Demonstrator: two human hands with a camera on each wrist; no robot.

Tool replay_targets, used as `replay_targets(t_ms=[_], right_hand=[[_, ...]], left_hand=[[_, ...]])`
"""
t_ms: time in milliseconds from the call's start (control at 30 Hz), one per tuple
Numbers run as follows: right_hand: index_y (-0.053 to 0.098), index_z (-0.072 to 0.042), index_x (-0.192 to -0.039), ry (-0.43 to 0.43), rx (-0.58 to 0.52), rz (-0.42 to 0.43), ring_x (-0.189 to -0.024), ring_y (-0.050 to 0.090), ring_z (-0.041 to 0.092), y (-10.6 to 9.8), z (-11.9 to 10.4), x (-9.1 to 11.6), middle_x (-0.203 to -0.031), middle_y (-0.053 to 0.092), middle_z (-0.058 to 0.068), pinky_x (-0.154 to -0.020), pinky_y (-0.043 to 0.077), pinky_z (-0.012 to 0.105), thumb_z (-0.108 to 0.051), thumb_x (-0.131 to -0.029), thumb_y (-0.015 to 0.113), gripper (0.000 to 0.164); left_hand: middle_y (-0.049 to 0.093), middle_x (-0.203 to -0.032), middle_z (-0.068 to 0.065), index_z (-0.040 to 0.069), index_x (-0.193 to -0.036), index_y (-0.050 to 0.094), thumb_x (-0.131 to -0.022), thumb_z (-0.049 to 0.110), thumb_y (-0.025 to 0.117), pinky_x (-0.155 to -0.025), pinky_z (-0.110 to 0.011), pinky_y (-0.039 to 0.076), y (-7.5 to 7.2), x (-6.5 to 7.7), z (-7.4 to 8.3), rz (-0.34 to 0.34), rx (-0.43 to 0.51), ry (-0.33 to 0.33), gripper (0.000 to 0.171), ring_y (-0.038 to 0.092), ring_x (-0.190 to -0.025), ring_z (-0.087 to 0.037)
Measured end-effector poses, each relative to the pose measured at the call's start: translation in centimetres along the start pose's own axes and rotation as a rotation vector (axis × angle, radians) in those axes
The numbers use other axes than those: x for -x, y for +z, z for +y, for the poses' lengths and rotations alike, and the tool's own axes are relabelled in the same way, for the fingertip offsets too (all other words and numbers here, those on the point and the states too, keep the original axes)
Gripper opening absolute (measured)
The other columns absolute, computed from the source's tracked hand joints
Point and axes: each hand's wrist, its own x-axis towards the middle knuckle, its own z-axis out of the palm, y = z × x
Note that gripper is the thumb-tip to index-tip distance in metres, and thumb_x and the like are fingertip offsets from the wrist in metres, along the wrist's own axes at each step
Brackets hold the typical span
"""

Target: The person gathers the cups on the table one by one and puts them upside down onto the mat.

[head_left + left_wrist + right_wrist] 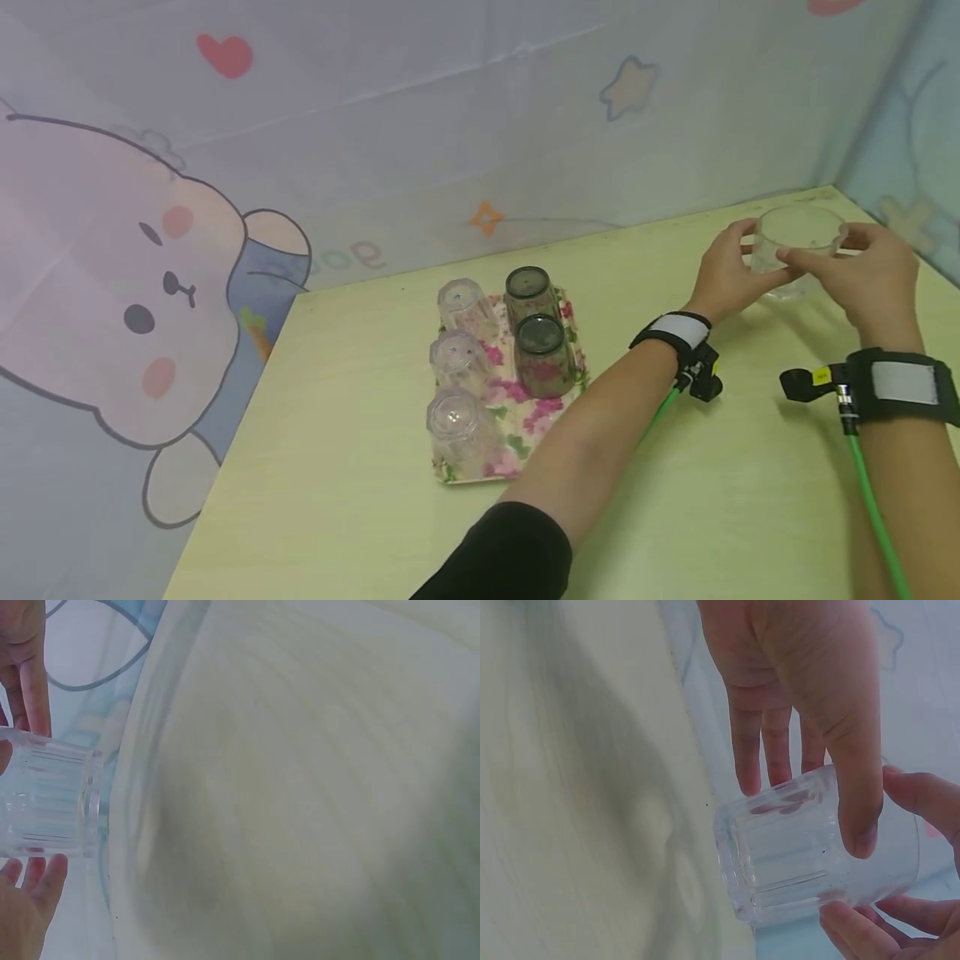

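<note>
A clear drinking glass [799, 229] is held upright by both hands at the table's far right. My left hand [731, 271] grips its left side with thumb and fingers. My right hand [873, 271] grips the opposite side, its thumb lying across the front of the wall. In the right wrist view the thick base of the glass [739, 862] points toward the tabletop. The left wrist view shows the ribbed wall of the glass [52, 795] between the fingers of both hands. Whether the base touches the table I cannot tell.
On the yellowish table [337, 433] lies a floral tray [536, 417]. Three clear glasses [459, 358] stand upside down along its left side. Two dark glasses [543, 358] stand upside down on its right. A printed cloth wall [420, 150] rises behind the table.
</note>
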Motion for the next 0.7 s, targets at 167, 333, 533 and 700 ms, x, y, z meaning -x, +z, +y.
replay_targets(t_ms=[167, 333, 533, 700], right_hand=[[0.027, -0.005, -0.151, -0.006, 0.016, -0.005, -0.132, 0.033, 0.038, -0.2, -0.2, 0.0, -0.155, 0.029, 0.019, -0.082, 0.039, 0.030, -0.058, -0.081, 0.064, 0.095], [0.027, -0.007, -0.151, -0.012, 0.028, -0.010, -0.130, 0.036, 0.036, -0.1, -0.5, 0.2, -0.156, 0.029, 0.018, -0.080, 0.039, 0.028, -0.059, -0.080, 0.064, 0.095], [0.030, -0.006, -0.150, -0.022, 0.056, -0.007, -0.104, 0.046, 0.015, -0.3, -0.9, 0.2, -0.154, 0.033, 0.016, -0.072, 0.036, 0.023, -0.060, -0.079, 0.066, 0.097], [0.029, -0.009, -0.151, -0.017, 0.041, -0.005, -0.099, 0.044, 0.008, -0.5, -1.1, 0.2, -0.153, 0.034, 0.012, -0.076, 0.039, 0.028, -0.062, -0.077, 0.067, 0.098]], left_hand=[[0.041, -0.146, 0.019, 0.029, -0.145, 0.033, -0.082, 0.035, 0.074, -0.076, -0.002, 0.045, -0.4, 0.3, 0.4, -0.012, 0.027, -0.026, 0.075, 0.055, -0.119, 0.005], [0.040, -0.147, 0.019, 0.029, -0.146, 0.030, -0.083, 0.035, 0.074, -0.076, -0.002, 0.045, -0.9, 0.5, 0.4, -0.013, 0.019, -0.028, 0.077, 0.054, -0.120, 0.005], [0.040, -0.147, 0.020, 0.030, -0.147, 0.028, -0.083, 0.037, 0.073, -0.078, -0.002, 0.044, -1.3, 0.5, 0.6, -0.006, -0.005, -0.034, 0.079, 0.053, -0.121, 0.007], [0.041, -0.146, 0.020, 0.029, -0.146, 0.030, -0.083, 0.039, 0.073, -0.078, -0.001, 0.043, -1.8, 0.7, 1.0, -0.001, -0.030, -0.029, 0.077, 0.053, -0.120, 0.008]])
